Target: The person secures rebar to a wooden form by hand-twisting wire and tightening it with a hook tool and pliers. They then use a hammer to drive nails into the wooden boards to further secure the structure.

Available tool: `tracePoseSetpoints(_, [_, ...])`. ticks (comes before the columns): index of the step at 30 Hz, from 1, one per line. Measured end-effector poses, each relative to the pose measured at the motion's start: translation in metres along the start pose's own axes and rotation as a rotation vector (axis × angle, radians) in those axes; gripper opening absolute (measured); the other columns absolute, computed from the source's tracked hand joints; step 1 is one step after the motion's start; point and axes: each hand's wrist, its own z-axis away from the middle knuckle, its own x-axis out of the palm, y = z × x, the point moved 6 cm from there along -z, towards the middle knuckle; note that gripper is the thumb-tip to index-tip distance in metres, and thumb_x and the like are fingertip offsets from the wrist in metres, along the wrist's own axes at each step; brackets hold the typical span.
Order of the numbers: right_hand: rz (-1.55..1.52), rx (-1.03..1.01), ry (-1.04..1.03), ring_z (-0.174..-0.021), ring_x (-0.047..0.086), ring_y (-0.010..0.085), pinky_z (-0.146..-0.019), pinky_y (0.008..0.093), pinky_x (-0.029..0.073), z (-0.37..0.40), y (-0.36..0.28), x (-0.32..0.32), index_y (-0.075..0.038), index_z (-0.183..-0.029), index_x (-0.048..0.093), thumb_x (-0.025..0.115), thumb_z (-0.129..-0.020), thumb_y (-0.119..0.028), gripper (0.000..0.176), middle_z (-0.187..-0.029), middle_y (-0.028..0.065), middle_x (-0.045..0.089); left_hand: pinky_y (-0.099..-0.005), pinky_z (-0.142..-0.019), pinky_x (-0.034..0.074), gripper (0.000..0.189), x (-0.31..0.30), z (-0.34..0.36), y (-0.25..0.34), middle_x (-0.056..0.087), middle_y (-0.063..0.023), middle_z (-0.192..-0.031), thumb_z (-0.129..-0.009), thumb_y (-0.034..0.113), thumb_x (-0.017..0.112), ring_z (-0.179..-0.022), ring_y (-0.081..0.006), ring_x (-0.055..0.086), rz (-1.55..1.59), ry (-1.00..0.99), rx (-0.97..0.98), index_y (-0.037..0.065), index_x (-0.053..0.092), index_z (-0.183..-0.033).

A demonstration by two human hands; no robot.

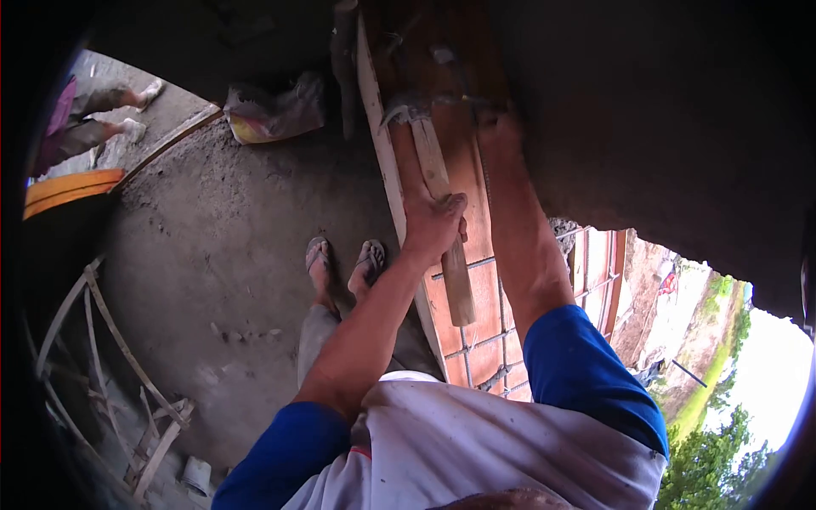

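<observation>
My left hand [438, 225] is closed around the wooden handle of a claw hammer [432, 157]. The hammer's metal head points away from me, over a long wooden formwork trough [391, 183] with reddish-brown panels. Thin steel bars [480, 338] cross in a grid inside it. Farther up, my right hand [501, 132] reaches to the trough's right side, near a bar. Shadow and blur hide its fingers, so I cannot make out what it holds, if anything.
A plastic sack [276, 110] lies on the bare ground left of the trough. Wooden strips [136, 344] form a frame at lower left, near a pale container [196, 474]. Another person's legs [106, 119] show at upper left, beyond an orange curved object [72, 189]. Dark overhead surfaces border the right side.
</observation>
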Motion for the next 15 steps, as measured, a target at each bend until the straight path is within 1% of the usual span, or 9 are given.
tracePoseSetpoints(1, [-0.416,0.336,-0.029,-0.070,0.045,0.0151,-0.060,0.0266,0.040,-0.007,0.031,0.015,-0.004,-0.097,0.051,0.041,-0.089,0.003,0.015,-0.082,0.0056,0.047,-0.0320,-0.040,0.045,0.037,0.002,0.003,0.003,0.052,-0.0070,-0.069,-0.081,0.001,0.060,-0.046,-0.0145,0.052,-0.003,-0.021,-0.030,0.003,0.039,-0.111])
tracePoseSetpoints(3, [-0.496,0.517,-0.128,-0.082,0.050,0.0216,-0.071,0.0309,0.043,-0.001,0.068,0.035,-0.006,-0.100,0.056,0.047,-0.089,-0.008,0.015,-0.094,0.0108,0.050,-0.0307,-0.040,0.044,0.033,-0.008,0.016,0.012,0.055,-0.0075,-0.070,-0.081,0.000,0.060,-0.046,-0.0133,0.052,-0.085,0.032,-0.033,0.003,0.041,-0.108])
tracePoseSetpoints(6, [0.181,0.160,-0.309,-0.103,0.061,0.0350,-0.090,0.0400,0.050,0.017,0.067,0.053,-0.009,-0.105,0.067,0.060,-0.087,-0.029,0.028,-0.117,0.0210,0.060,-0.0315,-0.043,0.046,0.027,-0.062,0.038,0.052,0.051,-0.0072,-0.069,-0.082,0.002,0.062,-0.047,-0.0149,0.050,0.135,0.349,0.204,0.004,0.044,-0.103])
tracePoseSetpoints(9, [0.218,0.017,-0.292,-0.090,0.054,0.0282,-0.077,0.0356,0.045,0.009,0.030,0.035,-0.008,-0.101,0.061,0.053,-0.088,-0.019,0.018,-0.103,0.0147,0.054,-0.0333,-0.045,0.047,0.033,-0.066,0.032,0.075,0.049,-0.0072,-0.070,-0.082,0.003,0.064,-0.047,-0.0165,0.049,0.357,0.496,0.221,0.004,0.041,-0.106])
tracePoseSetpoints(10, [0.168,-0.089,-0.200,-0.080,0.046,0.0213,-0.067,0.0307,0.039,0.009,0.034,0.041,-0.006,-0.097,0.055,0.047,-0.090,-0.009,0.011,-0.092,0.0090,0.047,-0.0340,-0.045,0.047,0.035,-0.058,0.025,0.076,0.048,-0.0072,-0.070,-0.082,0.004,0.064,-0.047,-0.0170,0.049,0.434,0.516,0.213,0.005,0.039,-0.107])
tracePoseSetpoints(11, [0.048,-0.067,-0.165,-0.076,0.044,0.0186,-0.063,0.0287,0.037,0.010,0.046,0.044,-0.005,-0.097,0.052,0.044,-0.091,-0.005,0.010,-0.087,0.0070,0.045,-0.0352,-0.043,0.047,0.039,-0.039,0.009,0.044,0.050,-0.0073,-0.072,-0.082,0.003,0.064,-0.045,-0.0169,0.049,0.365,0.450,0.246,0.005,0.037,-0.110])
tracePoseSetpoints(12, [-0.074,-0.049,-0.128,-0.071,0.042,0.0158,-0.059,0.0268,0.036,0.009,0.052,0.045,-0.004,-0.097,0.050,0.042,-0.092,-0.001,0.010,-0.082,0.0051,0.043,-0.0350,-0.042,0.046,0.043,-0.015,-0.006,0.019,0.052,-0.0075,-0.073,-0.080,0.003,0.063,-0.045,-0.0164,0.050,0.063,0.240,0.235,0.004,0.037,-0.114])
tracePoseSetpoints(13, [-0.266,0.098,-0.144,-0.072,0.045,0.0171,-0.061,0.0278,0.039,0.004,0.056,0.045,-0.002,-0.099,0.051,0.044,-0.092,-0.003,0.011,-0.083,0.0068,0.046,-0.0347,-0.042,0.047,0.042,-0.014,-0.009,0.019,0.052,-0.0075,-0.073,-0.081,0.003,0.063,-0.045,-0.0162,0.050,0.019,0.181,0.184,0.003,0.037,-0.114])
tracePoseSetpoints(15, [-0.171,0.140,-0.202,-0.078,0.052,0.0208,-0.068,0.0308,0.044,0.008,0.044,0.034,0.000,-0.107,0.052,0.048,-0.092,-0.009,0.019,-0.089,0.0117,0.053,-0.0341,-0.043,0.047,0.042,-0.017,-0.004,0.018,0.053,-0.0076,-0.073,-0.081,0.004,0.064,-0.046,-0.0158,0.051,-0.078,0.063,0.066,0.002,0.038,-0.113])
